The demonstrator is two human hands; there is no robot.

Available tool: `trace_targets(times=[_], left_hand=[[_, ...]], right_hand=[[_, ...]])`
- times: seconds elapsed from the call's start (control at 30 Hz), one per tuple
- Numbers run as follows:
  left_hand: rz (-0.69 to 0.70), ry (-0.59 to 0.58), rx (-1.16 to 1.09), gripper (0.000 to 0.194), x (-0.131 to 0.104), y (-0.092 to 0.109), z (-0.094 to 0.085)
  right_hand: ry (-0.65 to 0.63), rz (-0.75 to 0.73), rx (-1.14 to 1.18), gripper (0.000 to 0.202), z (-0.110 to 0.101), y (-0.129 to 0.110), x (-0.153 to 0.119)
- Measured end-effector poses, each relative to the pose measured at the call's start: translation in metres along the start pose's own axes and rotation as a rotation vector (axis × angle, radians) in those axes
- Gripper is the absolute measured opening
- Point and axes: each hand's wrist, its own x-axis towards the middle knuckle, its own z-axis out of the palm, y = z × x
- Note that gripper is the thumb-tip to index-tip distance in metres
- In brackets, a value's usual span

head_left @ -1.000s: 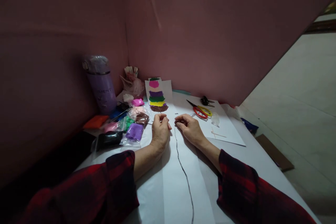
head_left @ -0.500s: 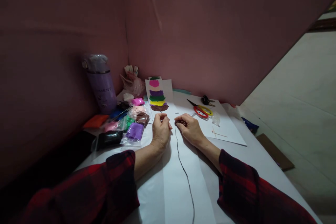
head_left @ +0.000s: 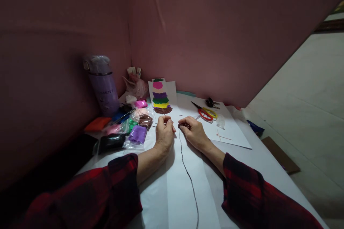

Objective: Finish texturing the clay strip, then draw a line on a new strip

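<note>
On a white paper strip [head_left: 177,186] lies a long, thin, wavy black clay strand [head_left: 191,182], running from the near edge up to my fingers. My right hand [head_left: 192,132] is closed at its far end, fingertips pinched on a small dark bit of it. Just to the left, my left hand [head_left: 164,132] is closed in a pinch; a thin dark stick shows past its left side, though its tip is hidden by the fingers. A narrow gap separates the two hands. Behind them stands a paper with coloured clay bands [head_left: 160,95].
Several clay packets, among them a purple one [head_left: 137,135] and a black one [head_left: 112,143], lie at left before a purple bottle [head_left: 104,87]. At right are scissors [head_left: 206,113], keys [head_left: 211,102] and thin sticks [head_left: 223,137] on a white sheet [head_left: 236,132]. Walls enclose the back and left.
Almost nothing differs. Both hands stay in the same pinched poses, and the view has shifted very slightly.
</note>
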Motion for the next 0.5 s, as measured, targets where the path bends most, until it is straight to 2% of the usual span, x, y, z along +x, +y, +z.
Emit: trace_targets(times=[0.07,0.23,0.5], left_hand=[[0.008,0.002,0.007,0.007,0.0002,0.0002,-0.0003],[-0.013,-0.011,0.016,0.008,-0.0007,0.0022,-0.0011],[0.007,-0.009,0.035,0.007,0.0000,-0.0007,-0.0014]], right_hand=[[0.008,-0.015,-0.009,0.014,-0.0004,-0.0002,-0.0003],[0.074,0.056,0.042,0.013,0.0006,0.0044,0.0003],[0.038,0.025,0.015,0.012,0.0022,0.0017,-0.0022]])
